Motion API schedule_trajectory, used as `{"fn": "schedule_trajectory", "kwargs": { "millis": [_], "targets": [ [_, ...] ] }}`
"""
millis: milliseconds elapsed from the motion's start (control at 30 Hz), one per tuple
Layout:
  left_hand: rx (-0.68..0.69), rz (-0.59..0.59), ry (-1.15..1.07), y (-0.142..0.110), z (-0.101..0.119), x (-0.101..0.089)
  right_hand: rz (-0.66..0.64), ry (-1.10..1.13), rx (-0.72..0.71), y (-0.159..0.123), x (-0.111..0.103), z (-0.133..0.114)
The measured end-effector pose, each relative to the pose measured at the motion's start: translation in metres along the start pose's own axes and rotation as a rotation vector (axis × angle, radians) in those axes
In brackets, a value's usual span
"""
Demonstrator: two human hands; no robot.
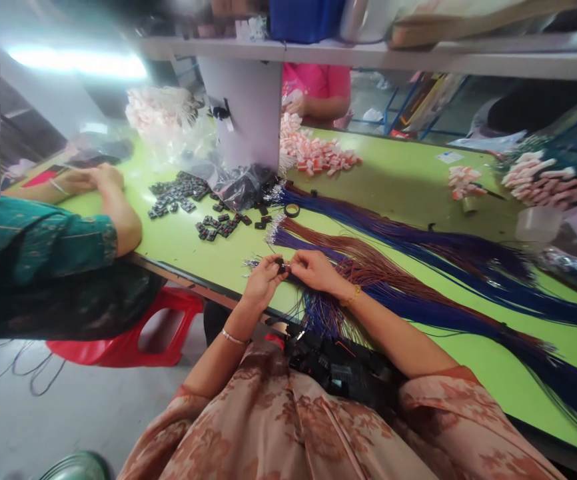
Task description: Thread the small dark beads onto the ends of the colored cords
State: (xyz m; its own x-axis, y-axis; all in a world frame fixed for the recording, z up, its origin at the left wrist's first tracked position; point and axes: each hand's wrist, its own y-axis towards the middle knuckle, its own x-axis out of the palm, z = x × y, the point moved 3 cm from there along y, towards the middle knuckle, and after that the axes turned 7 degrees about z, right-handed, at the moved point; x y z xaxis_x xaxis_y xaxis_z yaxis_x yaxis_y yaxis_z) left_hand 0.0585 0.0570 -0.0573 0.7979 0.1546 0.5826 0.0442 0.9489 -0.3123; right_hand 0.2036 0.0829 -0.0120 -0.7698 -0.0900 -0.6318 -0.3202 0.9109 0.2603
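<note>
My left hand [262, 280] pinches a small black connector housing [281, 265] above the table's front edge. Close against it, my right hand [314, 269] is closed, thumb and finger pressed together at the housing's right side. A thin wire end seems to be between those fingertips, though most of it is hidden. Under and beside my right wrist lie bundles of brown wires [368, 257] and blue wires [388, 300] with metal terminals at their ends. Black connector pieces [223, 225] lie loose on the green table beyond my left hand.
A co-worker in a green sleeve [68, 230] sits at the left by a red stool [168, 333]. Another person in pink [326, 90] works across the table. Orange-white connectors [326, 157], a roll of tape [292, 211] and a plastic bag [243, 187] lie ahead. A shelf [443, 59] hangs overhead.
</note>
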Motion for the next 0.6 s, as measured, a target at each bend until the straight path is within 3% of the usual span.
{"fn": "schedule_trajectory", "kwargs": {
  "millis": [600],
  "targets": [
    [0.080,0.022,0.111,-0.0024,-0.0029,0.0007,-0.020,-0.094,-0.034,-0.0008,0.0060,-0.0030]
  ]
}}
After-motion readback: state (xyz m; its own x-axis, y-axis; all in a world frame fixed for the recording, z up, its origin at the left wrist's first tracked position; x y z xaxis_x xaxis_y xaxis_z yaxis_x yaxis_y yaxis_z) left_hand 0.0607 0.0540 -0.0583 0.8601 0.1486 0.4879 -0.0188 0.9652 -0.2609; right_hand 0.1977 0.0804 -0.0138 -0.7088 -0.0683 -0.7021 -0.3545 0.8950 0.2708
